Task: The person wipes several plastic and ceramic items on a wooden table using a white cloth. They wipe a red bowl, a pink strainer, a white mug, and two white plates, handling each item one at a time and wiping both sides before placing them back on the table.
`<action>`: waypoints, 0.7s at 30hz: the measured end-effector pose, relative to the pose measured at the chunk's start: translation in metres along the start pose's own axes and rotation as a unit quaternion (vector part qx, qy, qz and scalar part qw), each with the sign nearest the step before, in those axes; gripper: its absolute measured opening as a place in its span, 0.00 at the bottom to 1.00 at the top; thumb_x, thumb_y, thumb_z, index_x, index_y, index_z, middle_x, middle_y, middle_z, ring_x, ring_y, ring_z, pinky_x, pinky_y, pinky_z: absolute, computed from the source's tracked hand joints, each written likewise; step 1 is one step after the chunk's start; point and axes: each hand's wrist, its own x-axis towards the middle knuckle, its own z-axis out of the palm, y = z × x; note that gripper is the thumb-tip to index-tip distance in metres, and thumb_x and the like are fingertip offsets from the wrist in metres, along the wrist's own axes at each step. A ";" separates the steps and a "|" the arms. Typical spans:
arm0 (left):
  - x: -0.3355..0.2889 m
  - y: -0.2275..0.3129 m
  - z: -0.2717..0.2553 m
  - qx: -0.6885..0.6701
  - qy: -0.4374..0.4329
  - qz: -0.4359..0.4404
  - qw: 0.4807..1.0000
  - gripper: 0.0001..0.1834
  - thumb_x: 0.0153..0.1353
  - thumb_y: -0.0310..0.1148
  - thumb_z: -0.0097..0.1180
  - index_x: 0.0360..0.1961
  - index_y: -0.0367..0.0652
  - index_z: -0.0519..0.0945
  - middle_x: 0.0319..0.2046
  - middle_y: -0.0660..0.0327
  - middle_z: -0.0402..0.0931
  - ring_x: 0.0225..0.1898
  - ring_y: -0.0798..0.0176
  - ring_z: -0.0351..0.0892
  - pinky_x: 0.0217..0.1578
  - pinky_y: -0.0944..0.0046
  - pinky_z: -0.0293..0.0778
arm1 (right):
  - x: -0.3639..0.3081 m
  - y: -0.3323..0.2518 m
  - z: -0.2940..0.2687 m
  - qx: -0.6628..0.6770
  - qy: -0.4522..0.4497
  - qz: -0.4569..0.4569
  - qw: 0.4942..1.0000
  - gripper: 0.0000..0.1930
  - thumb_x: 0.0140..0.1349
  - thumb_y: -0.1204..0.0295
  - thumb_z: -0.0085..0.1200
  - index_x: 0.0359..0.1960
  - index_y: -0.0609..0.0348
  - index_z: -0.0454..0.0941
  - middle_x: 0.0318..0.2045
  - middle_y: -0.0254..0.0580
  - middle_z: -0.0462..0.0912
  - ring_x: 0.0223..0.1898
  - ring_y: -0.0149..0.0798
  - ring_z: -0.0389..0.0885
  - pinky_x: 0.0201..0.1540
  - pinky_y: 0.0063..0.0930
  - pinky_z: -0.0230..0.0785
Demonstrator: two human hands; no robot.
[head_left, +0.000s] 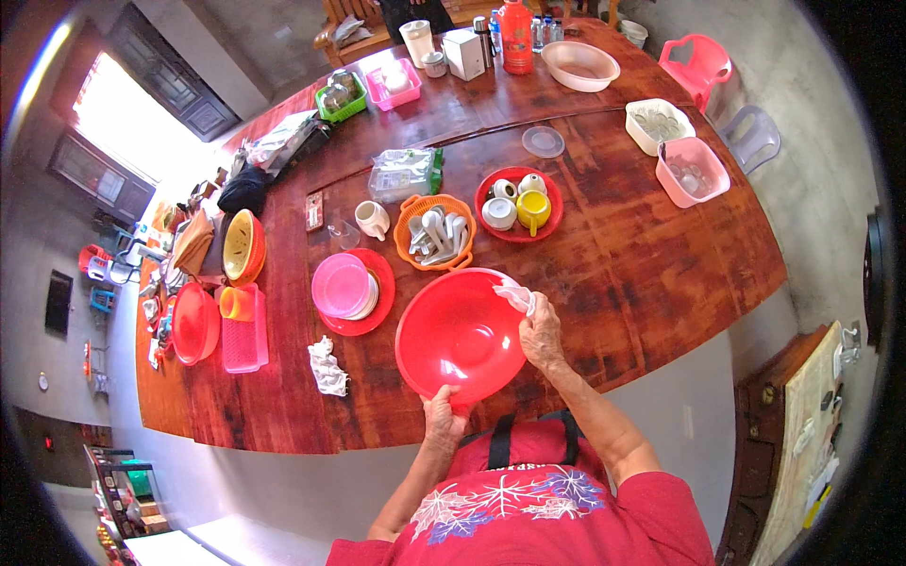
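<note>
A large red plastic basin (453, 330) is tilted toward me at the table's near edge, its inside facing up. My left hand (444, 415) grips its near rim, thumb over the edge. At the right rim my right hand (541, 332) is closed on a pale cloth (515, 297), which lies against the basin's edge. Just beyond the basin stands an orange basket (412, 249) of white spoons (436, 232). To the left, a red plate (376, 316) bears a pink bowl (342, 285) and stacked white dishes. A crumpled white cloth (327, 366) lies nearby.
A red tray (550, 224) holds several cups, among them a yellow mug (533, 209). A white mug (372, 219) stands left of the spoons. Pink (694, 172) and white (658, 125) tubs sit far right. Basins and a pink basket (245, 330) crowd the left side.
</note>
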 end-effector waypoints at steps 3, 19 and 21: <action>0.011 0.002 -0.007 0.188 0.121 0.187 0.956 0.32 0.51 0.25 0.60 0.57 0.40 0.62 0.51 0.57 0.69 0.52 0.54 0.70 0.53 0.53 0.69 | -0.001 -0.005 -0.005 -0.035 0.001 -0.003 0.999 0.20 0.50 0.84 0.44 0.48 0.62 0.63 0.36 0.59 0.70 0.38 0.61 0.72 0.40 0.49 0.66; -0.027 0.038 0.060 0.374 -0.175 0.193 0.890 0.11 0.56 0.29 0.60 0.39 0.36 0.78 0.34 0.61 0.80 0.33 0.74 0.76 0.34 0.71 0.74 | 0.005 -0.120 -0.013 0.534 -0.035 0.188 0.824 0.13 0.57 0.72 0.53 0.44 0.60 0.70 0.36 0.49 0.69 0.37 0.51 0.69 0.41 0.39 0.66; -0.035 0.046 0.070 0.312 -0.187 0.139 0.921 0.11 0.57 0.28 0.59 0.41 0.35 0.78 0.37 0.63 0.79 0.34 0.74 0.76 0.36 0.71 0.73 | 0.004 -0.094 -0.012 0.247 0.019 -0.060 0.967 0.14 0.57 0.70 0.53 0.44 0.59 0.71 0.36 0.48 0.69 0.37 0.50 0.69 0.39 0.42 0.65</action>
